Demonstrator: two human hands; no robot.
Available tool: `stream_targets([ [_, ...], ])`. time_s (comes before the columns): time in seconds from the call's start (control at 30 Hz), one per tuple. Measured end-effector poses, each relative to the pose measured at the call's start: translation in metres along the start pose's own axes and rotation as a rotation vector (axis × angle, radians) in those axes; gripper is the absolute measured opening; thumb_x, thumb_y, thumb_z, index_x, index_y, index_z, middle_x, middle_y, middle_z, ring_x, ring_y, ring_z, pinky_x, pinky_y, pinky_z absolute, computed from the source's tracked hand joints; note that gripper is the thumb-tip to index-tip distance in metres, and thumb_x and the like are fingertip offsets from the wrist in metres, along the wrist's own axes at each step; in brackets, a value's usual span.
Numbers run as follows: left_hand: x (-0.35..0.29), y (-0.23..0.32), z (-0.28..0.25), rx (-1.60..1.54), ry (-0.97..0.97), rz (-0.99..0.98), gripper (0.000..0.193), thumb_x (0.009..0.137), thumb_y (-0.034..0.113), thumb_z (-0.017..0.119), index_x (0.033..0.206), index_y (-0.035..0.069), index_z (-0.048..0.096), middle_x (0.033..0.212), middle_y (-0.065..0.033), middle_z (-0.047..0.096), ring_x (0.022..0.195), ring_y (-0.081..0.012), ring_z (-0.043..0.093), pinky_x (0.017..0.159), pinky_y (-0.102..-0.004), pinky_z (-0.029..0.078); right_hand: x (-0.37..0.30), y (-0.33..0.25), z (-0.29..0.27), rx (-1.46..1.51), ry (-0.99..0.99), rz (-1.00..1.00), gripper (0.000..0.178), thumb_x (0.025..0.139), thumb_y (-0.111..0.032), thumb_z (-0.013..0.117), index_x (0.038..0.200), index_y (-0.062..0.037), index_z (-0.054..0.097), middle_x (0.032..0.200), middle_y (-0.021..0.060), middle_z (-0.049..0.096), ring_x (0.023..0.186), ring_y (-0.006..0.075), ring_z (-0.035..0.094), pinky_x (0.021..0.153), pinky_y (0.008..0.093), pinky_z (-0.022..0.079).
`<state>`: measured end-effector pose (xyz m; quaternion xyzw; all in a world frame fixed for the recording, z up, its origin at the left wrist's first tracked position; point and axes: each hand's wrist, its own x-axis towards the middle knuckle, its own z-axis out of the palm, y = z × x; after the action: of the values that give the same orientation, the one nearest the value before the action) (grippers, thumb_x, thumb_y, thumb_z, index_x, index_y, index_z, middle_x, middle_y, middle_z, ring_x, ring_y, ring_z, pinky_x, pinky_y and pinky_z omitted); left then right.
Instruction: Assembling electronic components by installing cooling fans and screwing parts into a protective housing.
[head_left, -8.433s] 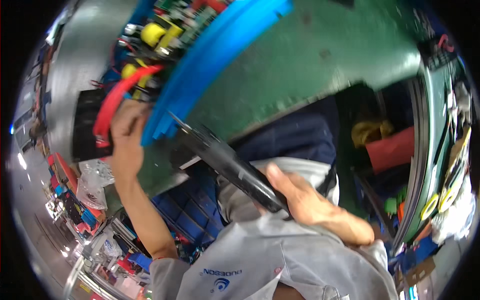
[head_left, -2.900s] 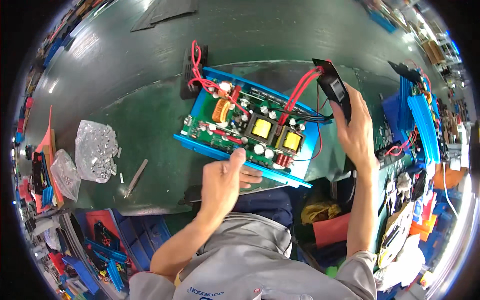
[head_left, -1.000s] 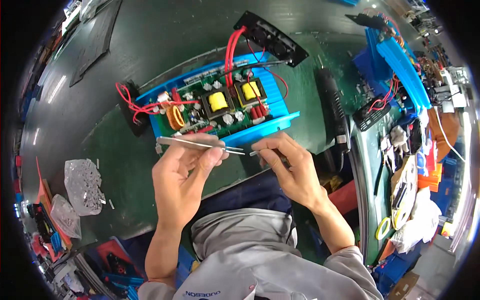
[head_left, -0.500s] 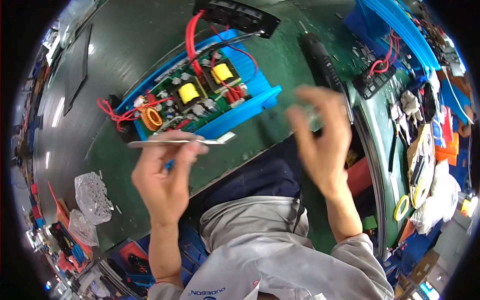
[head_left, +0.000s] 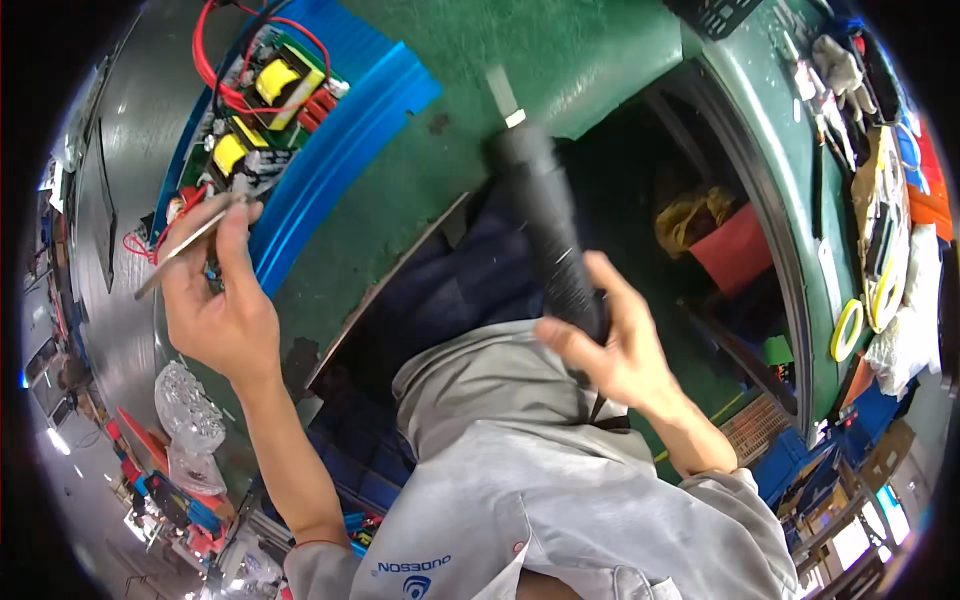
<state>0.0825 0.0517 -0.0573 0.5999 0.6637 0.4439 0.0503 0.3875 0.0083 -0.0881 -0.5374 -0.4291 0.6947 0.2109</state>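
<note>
My left hand is closed on thin metal tweezers, their tip hidden near the fingertips. It stands at the near-left edge of an open blue metal case. Inside lies a circuit board with two yellow-wrapped transformers and red wires. My right hand grips the lower end of a black electric screwdriver. The screwdriver is held over my lap and the bench edge, its blurred tip pointing away from me, clear of the case.
A clear plastic bag of small parts lies at the left. Yellow tape roll, gloves and tools line the bench on the right. A black slotted panel is at the top. Below the bench opening sits a red bin.
My right hand, bare and blurred before, now holds the black screwdriver lifted from the bench. The view has shifted, so the case appears farther left; my left hand still holds the tweezers.
</note>
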Motion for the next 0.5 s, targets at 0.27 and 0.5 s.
stream_targets([
  [0.27, -0.003, 0.000, 0.008, 0.045, 0.024, -0.023, 0.016, 0.093, -0.001, 0.069, 0.108, -0.007, 0.067, 0.097, -0.0124, 0.073, 0.083, -0.0158, 0.071, 0.080, -0.0273, 0.056, 0.010, 0.015, 0.044, -0.148, -0.182, -0.148, 0.059, 0.086, -0.015, 0.075, 0.134, 0.0013, 0.044, 0.092, 0.0183, 0.067, 0.078, 0.0272, 0.069, 0.072, 0.0362, 0.052],
  [0.5, -0.002, 0.002, 0.007, 0.069, 0.004, -0.021, 0.017, 0.091, 0.002, 0.073, 0.106, -0.006, 0.071, 0.094, -0.0091, 0.074, 0.080, -0.0115, 0.069, 0.076, -0.0227, 0.054, 0.012, 0.011, 0.046, -0.171, -0.206, -0.149, 0.061, 0.085, -0.015, 0.075, 0.135, 0.0028, 0.044, 0.091, 0.0189, 0.067, 0.080, 0.0281, 0.070, 0.074, 0.0367, 0.052],
])
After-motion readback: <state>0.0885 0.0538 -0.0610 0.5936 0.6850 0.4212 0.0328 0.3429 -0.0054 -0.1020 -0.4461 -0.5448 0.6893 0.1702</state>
